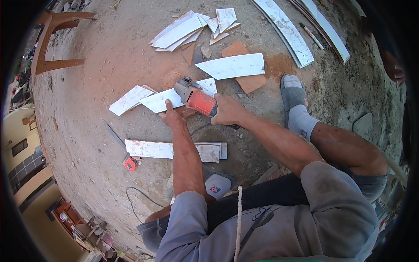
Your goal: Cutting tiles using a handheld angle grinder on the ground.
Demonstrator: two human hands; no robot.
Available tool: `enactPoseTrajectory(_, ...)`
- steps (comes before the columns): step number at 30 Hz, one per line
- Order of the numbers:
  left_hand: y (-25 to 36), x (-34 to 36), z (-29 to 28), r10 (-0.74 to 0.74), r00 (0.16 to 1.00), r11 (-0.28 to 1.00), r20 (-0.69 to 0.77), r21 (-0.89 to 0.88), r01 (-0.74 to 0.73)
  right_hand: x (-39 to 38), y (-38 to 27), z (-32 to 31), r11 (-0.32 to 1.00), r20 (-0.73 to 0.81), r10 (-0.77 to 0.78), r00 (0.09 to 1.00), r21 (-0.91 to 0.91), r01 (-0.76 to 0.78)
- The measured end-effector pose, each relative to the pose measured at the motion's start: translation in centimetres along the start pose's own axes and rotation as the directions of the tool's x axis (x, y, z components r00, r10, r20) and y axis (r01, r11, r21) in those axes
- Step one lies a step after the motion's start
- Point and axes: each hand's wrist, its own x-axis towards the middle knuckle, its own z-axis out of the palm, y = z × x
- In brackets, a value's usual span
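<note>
My right hand (pixel 228 110) is wrapped round the rear of a red and grey angle grinder (pixel 201 103). The grinder's head is over a white tile strip (pixel 158 101) with a slanted left end. At the strip's near edge is my left hand (pixel 172 117), one finger on its white face and the others partly hidden. The strip's right part (pixel 208 85) shows beyond the grinder. More cut tile pieces (pixel 129 100) lie to its left. Farther off, another slant-ended strip (pixel 231 66) rests across an orange brick (pixel 252 83). The grinder's disc is hard to make out.
Near me lie stacked tile strips (pixel 150 149), a metal square (pixel 114 134) and a red tape measure (pixel 130 163). Tile offcuts (pixel 181 32) are piled at the back. Long tile strips (pixel 286 30) and a marker (pixel 311 36) lie far right. A brown chair (pixel 46 43) stands far left. A cable (pixel 144 194) trails nearby.
</note>
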Motion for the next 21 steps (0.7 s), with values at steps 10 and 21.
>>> enactPoseTrajectory(10,0.6,-0.5,0.3,-0.037,0.999,0.999,-0.003,-0.016,0.037,0.5,-0.6,0.1,1.0,-0.004,0.022,1.0,-0.001,-0.022)
enactPoseTrajectory(21,0.8,-0.6,0.3,-0.035,0.999,0.999,-0.022,-0.002,0.035,-0.2,-0.2,0.4,1.0,-0.012,0.017,1.0,0.02,-0.017)
